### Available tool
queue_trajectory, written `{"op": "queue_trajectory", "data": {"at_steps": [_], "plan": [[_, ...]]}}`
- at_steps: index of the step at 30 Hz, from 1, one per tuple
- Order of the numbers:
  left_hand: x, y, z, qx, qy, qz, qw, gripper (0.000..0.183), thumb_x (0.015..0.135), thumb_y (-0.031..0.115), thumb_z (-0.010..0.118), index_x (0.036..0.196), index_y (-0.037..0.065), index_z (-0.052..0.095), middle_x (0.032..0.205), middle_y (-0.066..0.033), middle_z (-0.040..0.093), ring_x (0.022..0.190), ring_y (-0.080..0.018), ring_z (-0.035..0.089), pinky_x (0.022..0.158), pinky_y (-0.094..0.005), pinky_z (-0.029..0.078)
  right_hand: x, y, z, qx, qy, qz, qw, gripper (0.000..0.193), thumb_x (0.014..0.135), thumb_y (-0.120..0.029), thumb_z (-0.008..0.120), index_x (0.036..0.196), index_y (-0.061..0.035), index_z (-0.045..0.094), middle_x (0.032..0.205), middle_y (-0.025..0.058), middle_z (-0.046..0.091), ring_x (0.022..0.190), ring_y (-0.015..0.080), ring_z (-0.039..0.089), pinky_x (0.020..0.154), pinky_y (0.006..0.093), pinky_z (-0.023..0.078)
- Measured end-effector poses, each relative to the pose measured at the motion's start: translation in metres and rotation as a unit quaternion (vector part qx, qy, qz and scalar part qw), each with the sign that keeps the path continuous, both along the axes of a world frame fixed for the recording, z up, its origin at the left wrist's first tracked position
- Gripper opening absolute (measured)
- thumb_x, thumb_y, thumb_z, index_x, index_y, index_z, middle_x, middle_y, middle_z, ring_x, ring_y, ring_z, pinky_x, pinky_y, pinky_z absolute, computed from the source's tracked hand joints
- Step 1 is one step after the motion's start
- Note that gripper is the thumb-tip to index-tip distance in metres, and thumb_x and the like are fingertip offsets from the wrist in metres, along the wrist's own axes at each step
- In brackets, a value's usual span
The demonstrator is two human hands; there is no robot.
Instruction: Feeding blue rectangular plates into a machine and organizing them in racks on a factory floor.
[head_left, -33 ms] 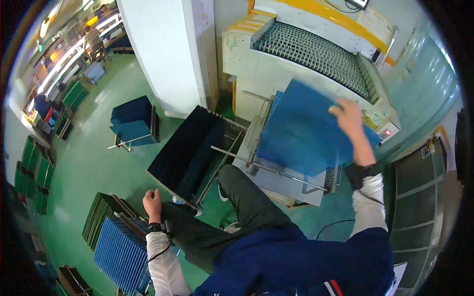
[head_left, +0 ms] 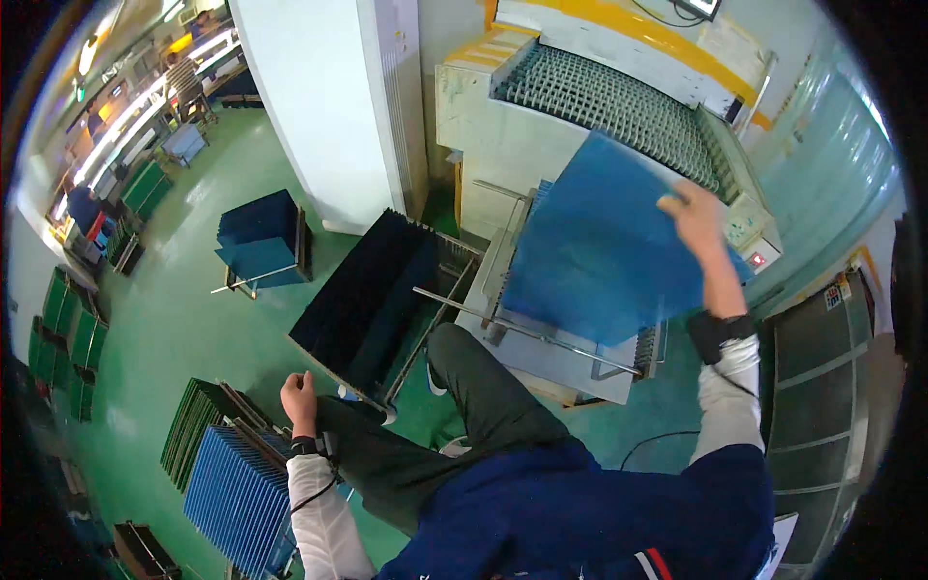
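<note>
My right hand (head_left: 694, 220) is closed on the right edge of a thin blue panel (head_left: 609, 222), which is tilted and slightly blurred. Under and behind that panel stands a metal rack (head_left: 623, 362) on a pale board, with part of its slotted side showing. My left hand (head_left: 298, 394) is curled into a loose fist beside my left knee, and nothing shows in it. Between the two hands, a rack of dark panels (head_left: 362, 290) stands close together, with a metal bar (head_left: 464, 307) jutting out at its right.
Ahead is a white machine (head_left: 483, 126) with a bed of rollers (head_left: 609, 106). A white pillar (head_left: 324, 106) rises left of it. Racks of blue panels (head_left: 237, 493) and green-edged panels (head_left: 193, 430) stand at lower left, and a smaller rack (head_left: 259, 237) farther off. People work at far left.
My right hand has shifted a little to the right, and the upper part of the blue panel has moved up and right with it. My left hand stays where it was.
</note>
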State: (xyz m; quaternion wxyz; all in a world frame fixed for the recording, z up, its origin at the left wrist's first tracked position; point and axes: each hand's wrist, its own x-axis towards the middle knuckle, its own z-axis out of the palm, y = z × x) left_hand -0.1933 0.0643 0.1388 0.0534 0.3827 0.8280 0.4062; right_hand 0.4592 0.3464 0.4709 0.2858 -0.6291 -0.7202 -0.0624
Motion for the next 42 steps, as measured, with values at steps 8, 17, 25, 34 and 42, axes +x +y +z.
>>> {"op": "queue_trajectory", "data": {"at_steps": [8, 17, 25, 34, 42], "plan": [[0.008, 0.004, 0.011, -0.017, 0.004, 0.009, 1.000, 0.030, 0.089, 0.024, 0.071, 0.080, -0.003, 0.065, 0.068, -0.0180, 0.063, 0.059, -0.0291, 0.059, 0.060, -0.0400, 0.046, 0.133, 0.070, 0.025, 0.077, 0.262, -0.117, 0.955, 0.036, 0.093, -0.017, 0.068, 0.125, 0.0014, 0.064, 0.099, 0.0101, 0.066, 0.089, 0.0197, 0.062, 0.078, 0.0377, 0.050], [-0.004, 0.002, -0.015, -0.017, -0.015, -0.002, 1.000, 0.027, 0.088, 0.022, 0.073, 0.079, -0.003, 0.066, 0.065, -0.0150, 0.062, 0.056, -0.0252, 0.057, 0.058, -0.0392, 0.045, 0.123, 0.216, -0.115, 0.110, 0.440, 0.092, 0.886, 0.019, 0.093, -0.013, 0.069, 0.088, 0.0028, 0.060, 0.077, 0.0093, 0.069, 0.066, 0.0206, 0.063, 0.062, 0.0372, 0.054], [0.008, 0.009, -0.001, -0.040, 0.013, -0.003, 0.999, 0.030, 0.086, 0.023, 0.075, 0.075, -0.003, 0.064, 0.062, -0.0142, 0.060, 0.055, -0.0259, 0.056, 0.058, -0.0387, 0.045, 0.120, 0.262, -0.104, -0.141, 0.690, 0.079, 0.706, 0.031, 0.102, -0.027, 0.059, 0.094, 0.0024, 0.062, 0.096, 0.0124, 0.073, 0.084, 0.0205, 0.069, 0.063, 0.0318, 0.051], [0.022, 0.020, 0.012, -0.051, 0.009, -0.023, 0.998, 0.030, 0.086, 0.021, 0.074, 0.073, -0.004, 0.063, 0.062, -0.0157, 0.059, 0.055, -0.0257, 0.055, 0.057, -0.0395, 0.044, 0.099, 0.277, -0.099, -0.088, 0.601, -0.021, 0.794, 0.034, 0.092, -0.025, 0.069, 0.115, -0.0008, 0.065, 0.099, 0.0113, 0.075, 0.085, 0.0222, 0.071, 0.074, 0.0304, 0.057], [0.018, 0.012, 0.019, -0.088, 0.025, 0.009, 0.996, 0.032, 0.086, 0.026, 0.074, 0.077, -0.003, 0.065, 0.065, -0.0165, 0.062, 0.058, -0.0262, 0.059, 0.059, -0.0389, 0.046, 0.052, 0.261, -0.067, -0.038, 0.033, -0.243, 0.969, 0.060, 0.093, -0.050, 0.058, 0.145, -0.0215, 0.051, 0.150, 0.0146, 0.049, 0.136, 0.0388, 0.045, 0.111, 0.0576, 0.034]]}}
